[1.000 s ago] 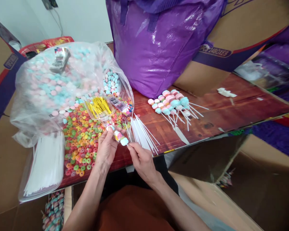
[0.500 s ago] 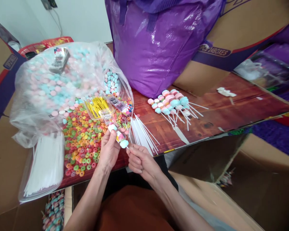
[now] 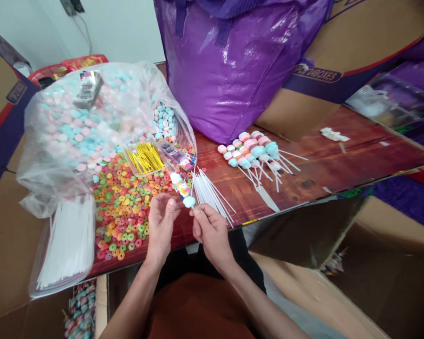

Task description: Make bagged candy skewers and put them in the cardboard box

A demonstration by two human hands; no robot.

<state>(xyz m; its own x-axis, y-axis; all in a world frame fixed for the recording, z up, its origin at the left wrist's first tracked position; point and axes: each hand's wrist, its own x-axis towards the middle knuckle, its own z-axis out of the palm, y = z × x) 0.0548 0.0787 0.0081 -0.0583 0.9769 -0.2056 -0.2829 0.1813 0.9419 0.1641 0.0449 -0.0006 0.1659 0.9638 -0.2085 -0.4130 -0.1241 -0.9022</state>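
The right hand [image 3: 214, 231] pinches a candy skewer [image 3: 181, 187] (blue marshmallow [image 3: 189, 202] lowest), the left hand [image 3: 161, 223] loosely curled nearby.

the marshmallow skewer [image 3: 189, 202] looks matt; the purple bag [image 3: 229, 89] is glossy, creased plastic; the table [image 3: 304, 174] has a smooth wood-grain finish.

The right carton [image 3: 286, 110] reads "PCS 24BOXES" — the left carton [image 3: 2, 207] bears illegible print.

Long white straight sticks [image 3: 67, 245] lie left of the small multicoloured ring candies [image 3: 125, 207] — both on the reddish-brown wood-patterned table [image 3: 304, 176] — with pastel round-candy skewers [image 3: 249, 150] rightward, before the glossy purple bag [image 3: 229, 70].
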